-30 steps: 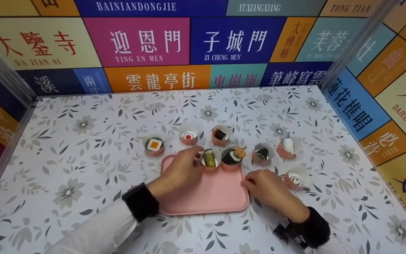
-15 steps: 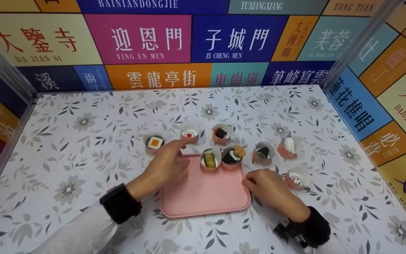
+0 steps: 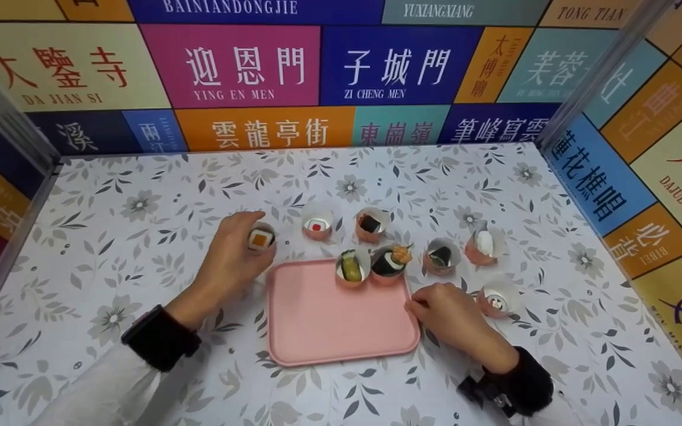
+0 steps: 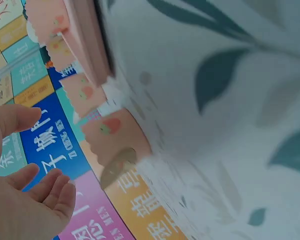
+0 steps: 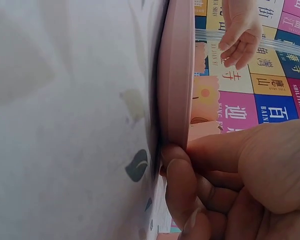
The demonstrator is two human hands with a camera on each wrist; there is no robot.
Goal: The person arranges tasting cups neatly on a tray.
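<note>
My left hand [image 3: 228, 254] is at a small pink paper cup with a square sushi roll [image 3: 260, 239], orange in the middle, left of the tray. Thumb and index finger stand to either side of it in the head view. From the left wrist the fingers look spread, apart from the nearest cup [image 4: 117, 135]. The right hand [image 3: 450, 313] pinches the right edge of the pink tray [image 3: 341, 325], thumb and fingertips at the rim in the right wrist view. At the tray's back right sit a cup with a green-topped sushi [image 3: 351, 269] and one with a dark hand roll [image 3: 391, 263].
Behind the tray stand a cup with a red-centred roll [image 3: 317, 227] and a cup with a black-wrapped piece [image 3: 370, 225]. On the right are cups with a dark triangle [image 3: 440, 257], a white-topped piece [image 3: 485, 244] and a small roll [image 3: 496, 303]. Printed panels [image 3: 228, 71] wall the table.
My left hand has left the green-topped sushi's cup on the tray and moved left to the orange-centred roll's cup. The right hand stays at the tray's edge.
</note>
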